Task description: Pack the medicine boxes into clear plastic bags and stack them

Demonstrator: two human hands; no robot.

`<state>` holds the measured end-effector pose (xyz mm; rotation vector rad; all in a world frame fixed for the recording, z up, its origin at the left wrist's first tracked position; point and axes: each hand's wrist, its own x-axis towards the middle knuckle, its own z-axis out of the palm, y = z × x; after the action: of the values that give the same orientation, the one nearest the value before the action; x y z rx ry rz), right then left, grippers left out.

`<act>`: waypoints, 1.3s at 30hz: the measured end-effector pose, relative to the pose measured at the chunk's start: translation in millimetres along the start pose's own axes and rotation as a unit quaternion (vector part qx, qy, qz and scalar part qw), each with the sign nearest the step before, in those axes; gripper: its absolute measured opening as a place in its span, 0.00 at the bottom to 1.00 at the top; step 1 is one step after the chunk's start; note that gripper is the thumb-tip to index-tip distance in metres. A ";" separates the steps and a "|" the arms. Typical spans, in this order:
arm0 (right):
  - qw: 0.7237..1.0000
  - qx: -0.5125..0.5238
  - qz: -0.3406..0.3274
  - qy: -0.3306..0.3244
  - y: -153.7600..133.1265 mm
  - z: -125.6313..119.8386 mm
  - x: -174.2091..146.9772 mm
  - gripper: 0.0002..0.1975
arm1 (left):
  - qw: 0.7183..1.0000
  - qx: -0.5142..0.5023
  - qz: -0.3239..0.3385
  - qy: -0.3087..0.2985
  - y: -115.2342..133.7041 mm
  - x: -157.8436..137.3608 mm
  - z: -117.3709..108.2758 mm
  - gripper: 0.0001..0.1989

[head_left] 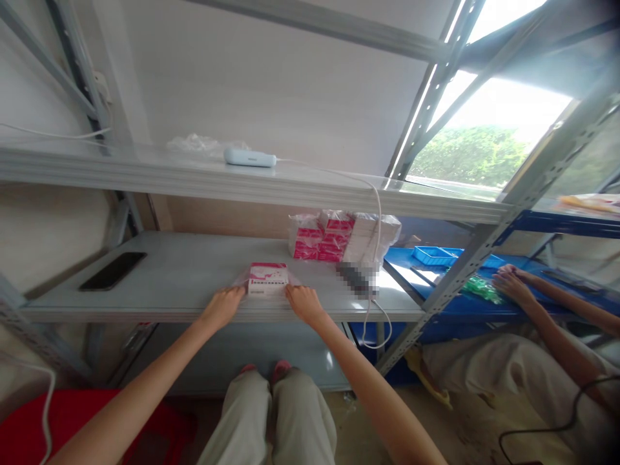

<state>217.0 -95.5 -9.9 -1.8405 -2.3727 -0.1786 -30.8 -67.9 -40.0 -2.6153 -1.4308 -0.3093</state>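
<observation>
A small white and pink carton (pixel 268 279) rests near the front edge of the grey shelf, printed side up. Thin clear plastic film (pixel 239 281) shows at its left and right sides. My left hand (pixel 223 307) is closed at the carton's left front corner, its fingertips pinching the film. At the right front corner, my right hand (pixel 303 303) is likewise closed on the film beside the carton. Behind and to the right stand plastic-wrapped stacks of pink and white cartons (pixel 320 237).
A black phone (pixel 113 271) lies on the shelf at left. On the upper shelf rests a pale blue device (pixel 249 157), its white cable (pixel 379 213) hanging down in front. A co-worker's hands (pixel 513 284) are over green pieces at the blue table (pixel 542 303). A red stool (pixel 72 420) is lower left.
</observation>
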 end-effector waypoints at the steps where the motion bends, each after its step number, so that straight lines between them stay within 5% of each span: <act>1: 1.000 0.009 0.029 0.006 1.2 1.4 1.3 0.18 | 0.998 -0.003 -0.055 -0.008 -3.4 0.0 0.8 0.21; 4: 0.993 0.042 0.104 0.036 6.5 5.7 6.5 0.18 | 0.990 -0.020 -0.140 -0.021 -9.8 6.6 2.1 0.23; 10: 0.971 0.142 0.180 0.068 22.6 21.9 34.0 0.18 | 0.979 -0.128 -0.156 0.015 -18.9 45.5 17.6 0.24; 14: 0.961 0.190 0.200 0.036 30.8 30.4 71.4 0.18 | 0.958 -0.216 -0.184 0.051 -27.6 80.4 30.9 0.23; 19: 0.964 0.169 0.207 -0.001 34.4 37.0 99.7 0.15 | 0.945 -0.201 -0.253 0.053 -31.0 99.3 40.2 0.16; 22: 0.970 0.142 0.198 0.007 35.6 45.3 84.8 0.15 | 0.955 -0.179 -0.223 0.078 -33.6 91.4 47.6 0.10; 27: 0.970 0.188 0.147 0.033 42.5 61.7 28.6 0.17 | 0.957 -0.257 -0.091 0.095 -42.3 54.7 59.8 0.18; 30: 0.957 0.233 0.130 0.112 43.3 62.3 13.1 0.19 | 0.942 -0.293 -0.081 0.142 -38.9 34.1 59.1 0.19; 34: 0.921 0.293 0.081 0.244 33.9 48.2 34.0 0.18 | 0.916 -0.323 -0.104 0.216 -20.8 29.2 48.6 0.19; 39: 0.900 0.410 0.027 0.142 22.1 39.7 76.5 0.25 | 0.879 -0.448 -0.077 0.146 -3.5 48.1 43.1 0.29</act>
<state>218.3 -10.2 -35.1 -1.3378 -1.7695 0.4618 -3.7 -17.2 -69.7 -2.8429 -1.6340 -1.6651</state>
